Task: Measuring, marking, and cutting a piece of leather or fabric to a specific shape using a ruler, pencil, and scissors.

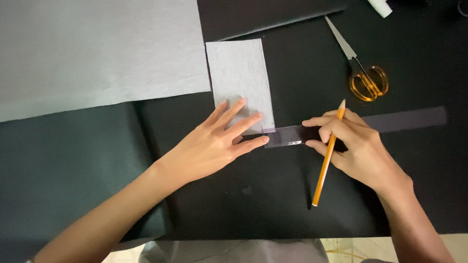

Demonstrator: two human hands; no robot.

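A small grey rectangle of fabric [240, 78] lies on the dark table surface [273, 195]. My left hand [214, 143] rests flat with spread fingers on the fabric's lower edge, fingertips touching the end of a clear ruler [409, 119]. The ruler runs to the right along the fabric's bottom corner. My right hand [358, 146] presses on the ruler's middle while holding an orange pencil [327, 158], which slants down across the fingers with its tip pointing up.
A large sheet of grey fabric [92, 48] covers the far left. Orange-handled scissors [368, 80] lie at the back right. A dark flat board [263, 14] sits at the back, and a white object [380, 7] is at the top edge.
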